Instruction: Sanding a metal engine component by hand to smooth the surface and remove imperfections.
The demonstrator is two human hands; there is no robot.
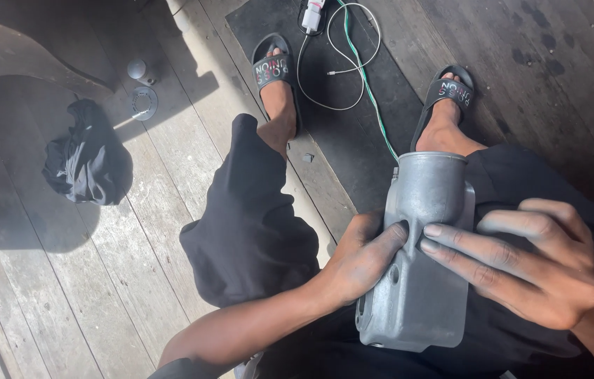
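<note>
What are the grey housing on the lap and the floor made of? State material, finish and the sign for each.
Grey housing: apparently cast metal, perhaps aluminium; matte grey, dull sheen, thick rounded walls. Both hands rest on it, left hand and right hand. Floor: weathered, unfinished wood planks; visible grain and gaps between boards.

Grey metal housing (419,260), dull matte. Black trousers (248,231), black sandals (274,69) w/ pale lettering. Green + white cables (363,77). Weathered grey-brown floorboards (65,302). Black mat (353,133), black cloth (86,158).
</note>
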